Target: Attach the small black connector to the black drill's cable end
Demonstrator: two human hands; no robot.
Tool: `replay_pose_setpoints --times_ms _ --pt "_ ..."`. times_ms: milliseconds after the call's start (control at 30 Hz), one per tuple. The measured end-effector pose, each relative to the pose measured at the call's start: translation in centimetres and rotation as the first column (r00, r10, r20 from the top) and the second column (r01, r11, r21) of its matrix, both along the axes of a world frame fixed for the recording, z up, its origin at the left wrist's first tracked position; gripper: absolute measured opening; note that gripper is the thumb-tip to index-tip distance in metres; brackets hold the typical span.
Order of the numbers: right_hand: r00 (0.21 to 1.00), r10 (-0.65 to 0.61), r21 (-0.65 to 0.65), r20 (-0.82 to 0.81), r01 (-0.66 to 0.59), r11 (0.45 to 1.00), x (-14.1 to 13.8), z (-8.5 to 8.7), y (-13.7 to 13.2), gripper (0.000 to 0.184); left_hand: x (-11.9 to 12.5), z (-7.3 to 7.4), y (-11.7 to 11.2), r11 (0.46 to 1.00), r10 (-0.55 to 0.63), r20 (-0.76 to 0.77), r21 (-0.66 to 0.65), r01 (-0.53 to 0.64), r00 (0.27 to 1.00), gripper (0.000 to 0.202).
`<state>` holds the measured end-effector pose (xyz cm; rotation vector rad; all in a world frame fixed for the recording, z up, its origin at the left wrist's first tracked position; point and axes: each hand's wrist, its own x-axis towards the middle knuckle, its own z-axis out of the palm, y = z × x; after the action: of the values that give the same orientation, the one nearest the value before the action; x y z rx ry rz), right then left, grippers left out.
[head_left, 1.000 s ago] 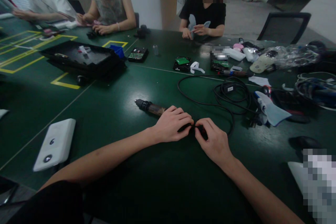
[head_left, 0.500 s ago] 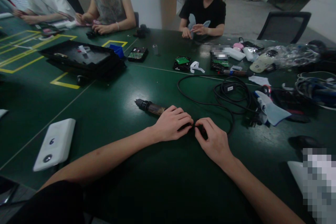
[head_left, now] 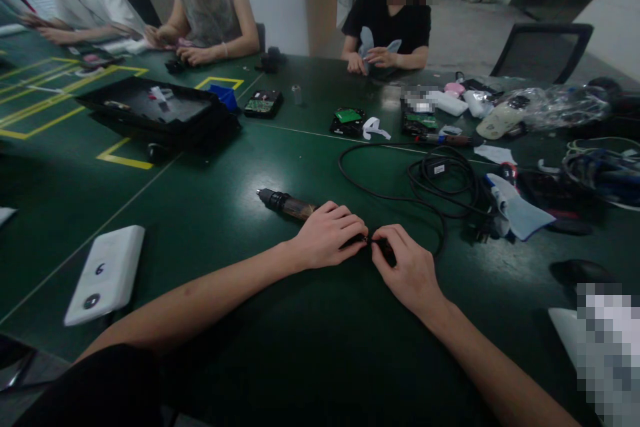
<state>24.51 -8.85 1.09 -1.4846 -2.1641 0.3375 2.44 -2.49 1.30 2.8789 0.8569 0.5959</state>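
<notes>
An electric screwdriver [head_left: 293, 205] lies on the green table, its dark tip pointing to the far left. My left hand [head_left: 333, 235] is closed over the rear end of it, hiding the back of the body. Just to the right, my right hand [head_left: 404, 261] is closed in a pinch at the end of a black cable [head_left: 390, 199], fingertips close to those of my left. A small dark bit shows between the two hands; whether plug and socket are joined there I cannot tell. The cable runs from behind my right hand into loops farther up the table.
A white numbered device [head_left: 106, 273] lies at left. Beyond it stands a black tray [head_left: 95, 99]. Hard drives [head_left: 263, 104] and a white strip [head_left: 375, 128] lie farther back. Another tool [head_left: 443, 139], a blue-white cloth [head_left: 520, 210] and plastic bags [head_left: 560, 107] crowd the right. Several people sit across.
Both my hands and the electric screwdriver stay practically in place. At the far left, a seated person's hands have shifted slightly.
</notes>
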Motion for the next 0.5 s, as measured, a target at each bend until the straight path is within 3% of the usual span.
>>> replay_pose_setpoints --times_ms 500 --pt "1.000 -0.008 -0.015 -0.016 0.008 1.000 -0.01 -0.02 -0.05 0.010 -0.18 -0.24 0.11 0.999 -0.026 -0.012 0.036 0.026 1.000 0.029"
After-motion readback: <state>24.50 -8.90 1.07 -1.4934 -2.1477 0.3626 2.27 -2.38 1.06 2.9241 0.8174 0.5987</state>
